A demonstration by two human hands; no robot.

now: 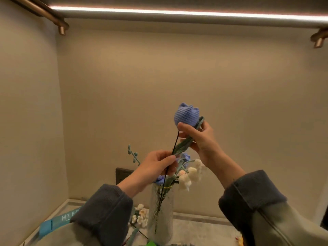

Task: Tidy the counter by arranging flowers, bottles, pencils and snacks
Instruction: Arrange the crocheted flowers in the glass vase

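A crocheted blue tulip (186, 115) is held up in front of the wall, its thin dark stem (170, 160) running down into a clear glass vase (160, 213) on the counter. My right hand (198, 139) grips the stem and green leaf just under the bloom. Lower down, my left hand (158, 166) pinches the stem above the vase mouth. The vase holds other crocheted flowers: white blossoms (190, 174), a blue bloom (160, 180) and a teal sprig (133, 155).
A teal box lettered "MY B…" (58, 221) lies at the left on the counter. White crocheted flowers (141, 217) lie beside the vase base. A dark wall socket (122, 174) is behind the vase. A lit shelf and brass brackets (62, 29) hang overhead.
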